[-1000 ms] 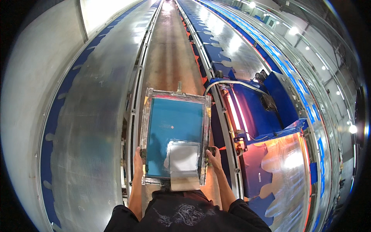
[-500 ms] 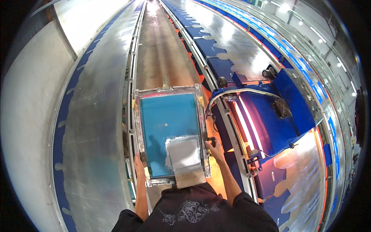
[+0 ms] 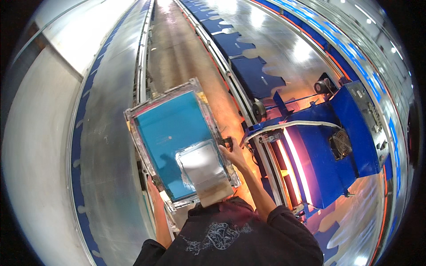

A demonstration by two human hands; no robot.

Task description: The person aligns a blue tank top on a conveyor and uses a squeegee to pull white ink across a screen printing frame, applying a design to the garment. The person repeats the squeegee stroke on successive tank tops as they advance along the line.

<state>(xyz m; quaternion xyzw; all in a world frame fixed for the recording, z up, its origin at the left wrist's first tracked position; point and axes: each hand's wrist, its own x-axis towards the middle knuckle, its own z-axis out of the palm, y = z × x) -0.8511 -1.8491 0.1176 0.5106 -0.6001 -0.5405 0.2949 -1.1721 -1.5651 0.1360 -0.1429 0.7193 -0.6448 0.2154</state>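
Observation:
I hold a screen-printing frame [image 3: 207, 104] in front of my body, tilted with its right side higher. Teal mesh [image 3: 171, 128] fills it. On the lower right of the mesh lies a flat pale piece [image 3: 202, 162] with a tan lower end [image 3: 215, 190], which reaches over the frame's near edge. My left hand [image 3: 154, 190] is at the frame's lower left side, its fingers partly hidden behind the edge. My right hand [image 3: 234, 155] is closed at the right side, around a black knob-like grip [image 3: 228, 142].
Long metal-topped printing tables [image 3: 104, 146] run down both sides of the aisle [image 3: 179, 53]. Dark blue cut fabric pieces [image 3: 255, 75] lie along the right table. Close on my right, a blue heater unit [image 3: 306, 155] with glowing tubes [image 3: 296, 166] and a fan stands over that table.
The frame has turned counterclockwise and shifted left, with both hands still on it. The heater unit now appears larger and farther right in the picture.

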